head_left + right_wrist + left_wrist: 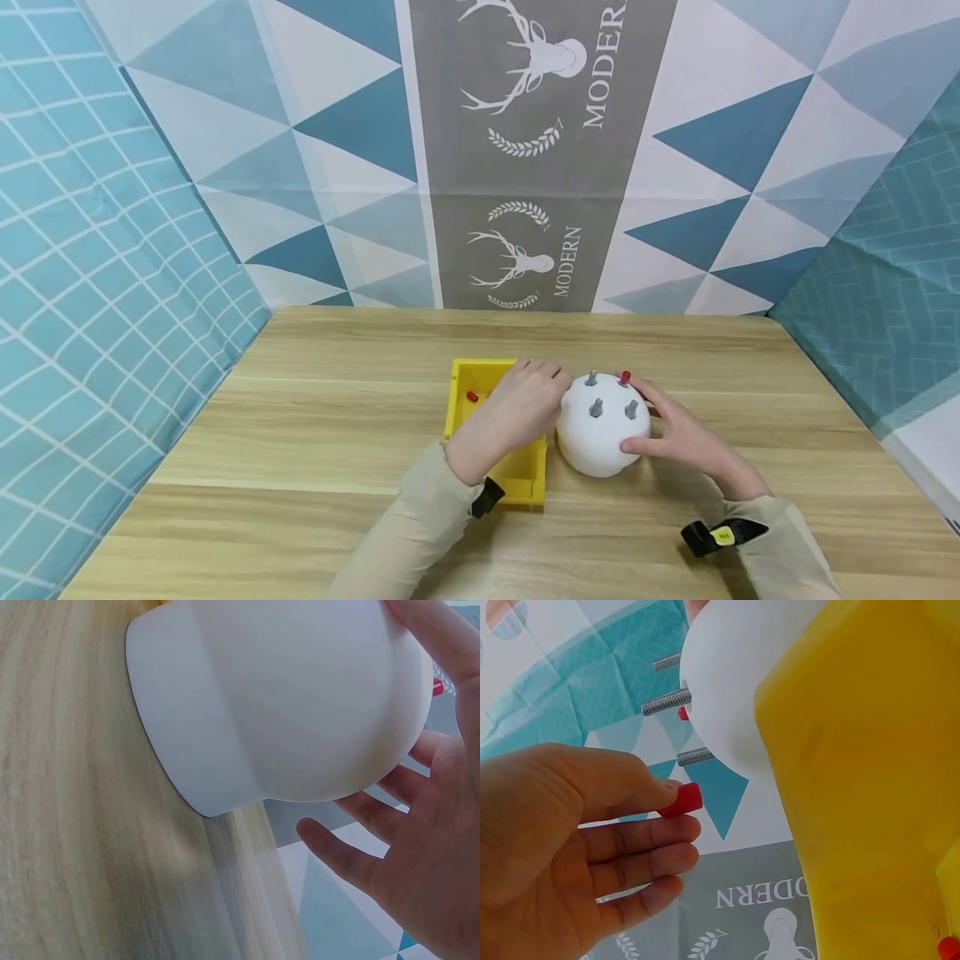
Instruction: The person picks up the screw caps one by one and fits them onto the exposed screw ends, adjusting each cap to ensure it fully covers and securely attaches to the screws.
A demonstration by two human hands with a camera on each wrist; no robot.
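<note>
A white domed object (596,446) sits on the table, with several threaded metal bolts (596,408) standing up from its top. One bolt at the back right wears a red cap (626,377). My left hand (525,404) pinches another small red cap (684,800) between thumb and forefinger, close to the bolt ends in the left wrist view. In the head view this hand hides that cap. My right hand (678,433) holds the dome at its right side, thumb in front and fingers behind; the right wrist view shows those fingers (379,817) spread along its curve.
Left of the dome, close beside it, stands a yellow bin (528,493), partly covered by my left forearm. A loose red cap (472,397) lies inside. The wooden table (315,417) reaches back to a patterned cloth wall (360,200).
</note>
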